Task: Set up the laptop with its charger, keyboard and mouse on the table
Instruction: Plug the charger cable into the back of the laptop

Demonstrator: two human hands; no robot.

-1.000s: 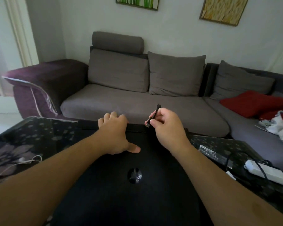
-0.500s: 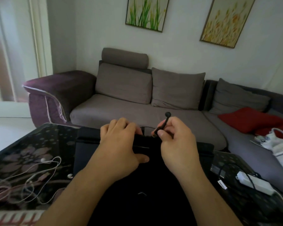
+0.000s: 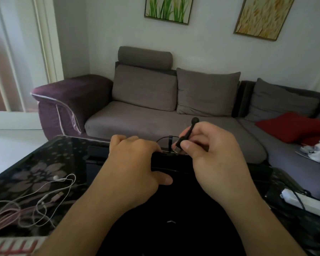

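- At about 8 o'clock a tangle of white earphones (image 3: 63,182) and a pink cable (image 3: 17,215) lies on the dark flower-patterned table (image 3: 35,163); neither looks like part of the job.
- The black laptop (image 3: 174,218) fills the bottom centre, 6 o'clock, lying on the table with its lid closed and its far edge toward the sofa (image 3: 155,122).
- The left hand (image 3: 135,169) sits just left of centre, fingers curled over the laptop's far edge and thumb pressed on the lid, so it grips the laptop and steadies it.
- The right hand (image 3: 211,156), just right of centre, pinches a small black plug (image 3: 187,134) between thumb and fingertips, the plug tilted and its lower tip right at the laptop's back edge; its cable (image 3: 163,140) loops behind that edge.
- I cannot tell whether the plug is already seated in a port; the socket is hidden behind the lid.
- At 4 o'clock a white power strip (image 3: 303,204) rests on the table with a dark cord across it.
- My judgement: the task is early. The laptop is placed, and one lead is being connected at the rear. No keyboard or mouse is in view, and the lid is not yet opened.
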